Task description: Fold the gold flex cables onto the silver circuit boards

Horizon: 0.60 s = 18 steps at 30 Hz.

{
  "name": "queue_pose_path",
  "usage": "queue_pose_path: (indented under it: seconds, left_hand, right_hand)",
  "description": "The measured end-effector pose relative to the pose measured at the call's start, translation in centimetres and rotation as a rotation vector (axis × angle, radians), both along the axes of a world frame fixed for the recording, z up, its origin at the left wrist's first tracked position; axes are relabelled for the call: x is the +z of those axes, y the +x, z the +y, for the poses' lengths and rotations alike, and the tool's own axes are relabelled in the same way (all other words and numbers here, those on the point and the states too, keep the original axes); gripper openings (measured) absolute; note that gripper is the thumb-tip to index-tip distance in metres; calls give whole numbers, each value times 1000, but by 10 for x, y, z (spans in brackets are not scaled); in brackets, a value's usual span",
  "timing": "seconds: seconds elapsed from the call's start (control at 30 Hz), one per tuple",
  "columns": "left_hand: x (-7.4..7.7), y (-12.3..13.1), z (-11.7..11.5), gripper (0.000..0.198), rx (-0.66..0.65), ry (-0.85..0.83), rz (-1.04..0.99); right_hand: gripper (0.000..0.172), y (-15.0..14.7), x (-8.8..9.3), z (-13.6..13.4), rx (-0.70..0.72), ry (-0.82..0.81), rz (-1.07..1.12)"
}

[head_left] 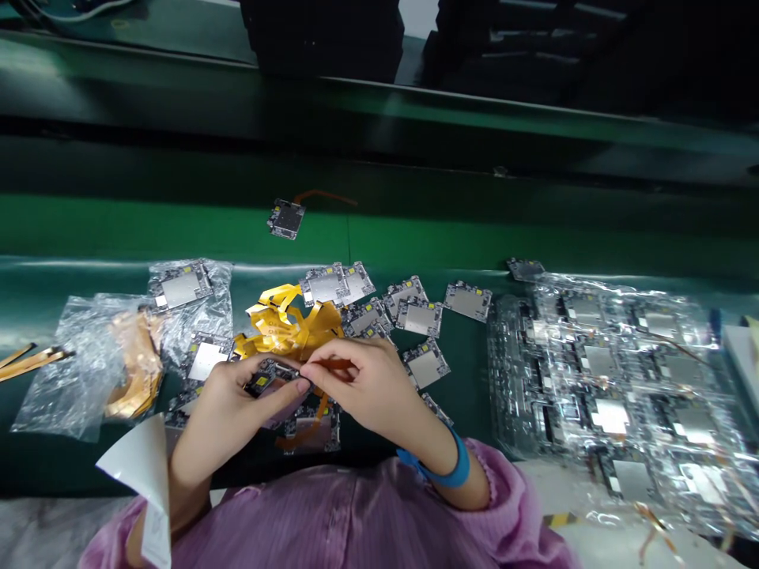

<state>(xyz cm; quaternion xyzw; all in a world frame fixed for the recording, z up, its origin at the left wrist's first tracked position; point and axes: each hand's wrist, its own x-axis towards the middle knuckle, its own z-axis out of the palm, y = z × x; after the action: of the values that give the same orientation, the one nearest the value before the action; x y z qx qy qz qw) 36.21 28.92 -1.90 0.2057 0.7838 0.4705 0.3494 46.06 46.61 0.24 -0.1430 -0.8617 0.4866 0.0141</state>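
My left hand (240, 407) grips a small circuit board (266, 379) by its edges, thumb along the near side. At the board's right edge, my right hand (349, 383) pinches an orange flat flex cable (337, 364) between thumb and fingertips. Whether the cable's end sits in the board's connector is hidden by my fingers. Just beyond both hands lies a heap of yellow-orange flex cables (290, 324). Below them rests another board (314, 431) with an orange cable across it. More boards with silver shields (424, 316) are scattered to the right of the heap.
A clear plastic tray (504, 379) holding several boards stands at the right. Plastic bags (65, 379) with copper-coloured flex cables (139, 371) lie at the left. One board (287, 219) with a cable sits farther back on the green strip (415, 237).
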Motion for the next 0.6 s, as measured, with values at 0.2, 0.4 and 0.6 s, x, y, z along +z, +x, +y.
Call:
queue_pose_path:
  seconds: [0.2, 0.4, 0.6]
  left_hand:
    - [3, 2, 1, 23, 0, -52, -42]
    - [-1, 3, -2, 21, -37, 28, 7]
    - [-4, 2, 2, 16, -64, 71, 37]
  right_hand:
    - [16, -3, 0, 1, 20, -11, -45]
    - [17, -3, -2, 4, 64, -139, -64]
    - [10, 2, -10, 1, 3, -45, 112]
